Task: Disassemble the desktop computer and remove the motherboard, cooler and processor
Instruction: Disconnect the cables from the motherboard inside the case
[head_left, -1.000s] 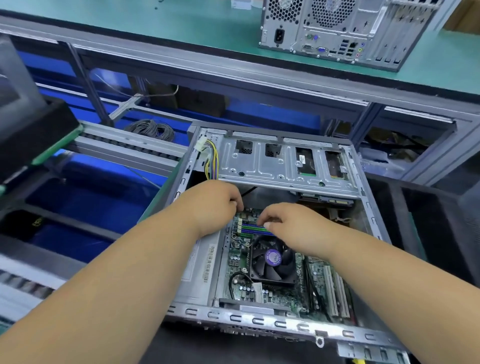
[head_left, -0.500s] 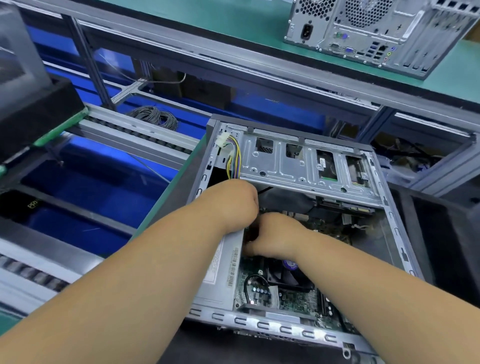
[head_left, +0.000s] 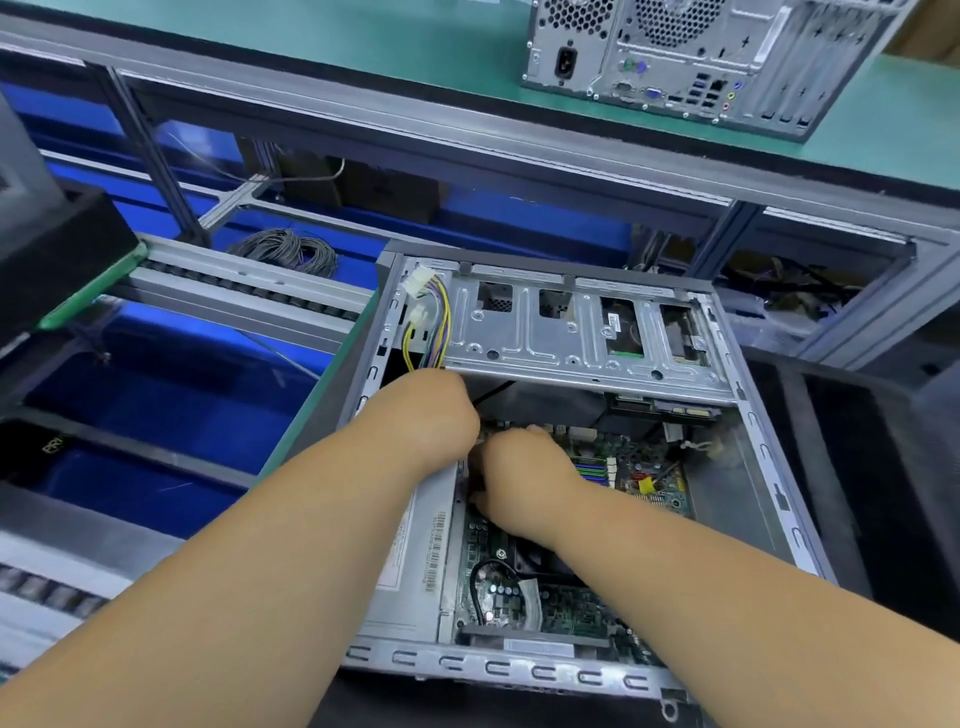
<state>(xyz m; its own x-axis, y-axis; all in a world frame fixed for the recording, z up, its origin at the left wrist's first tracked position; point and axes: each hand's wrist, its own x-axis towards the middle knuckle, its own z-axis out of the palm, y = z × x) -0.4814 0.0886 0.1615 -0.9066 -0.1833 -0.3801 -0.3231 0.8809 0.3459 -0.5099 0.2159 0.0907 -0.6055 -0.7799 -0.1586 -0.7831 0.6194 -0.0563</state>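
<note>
An open grey desktop case (head_left: 524, 667) lies on its side in front of me. Its green motherboard (head_left: 634, 467) fills the floor of the case, and the black cooler (head_left: 535, 564) is mostly hidden under my right forearm. My left hand (head_left: 436, 410) and my right hand (head_left: 519, 478) are pressed together at the board's left edge, beside the silver power supply (head_left: 415, 561). Their fingers are curled down into the gap and hidden, so I cannot see what they touch. A yellow and purple cable bundle (head_left: 431, 332) hangs just above my left hand.
A silver drive cage (head_left: 576, 332) spans the far end of the case. A second computer tower (head_left: 670, 57) stands on the green bench behind. To the left run a roller conveyor (head_left: 244, 291), a coil of grey cable (head_left: 291, 249) and blue bins (head_left: 156, 384).
Both hands have shifted left from the memory slots near the cooler to the board's left edge and now sit close together. The view has moved, and the memory slots show to the right.
</note>
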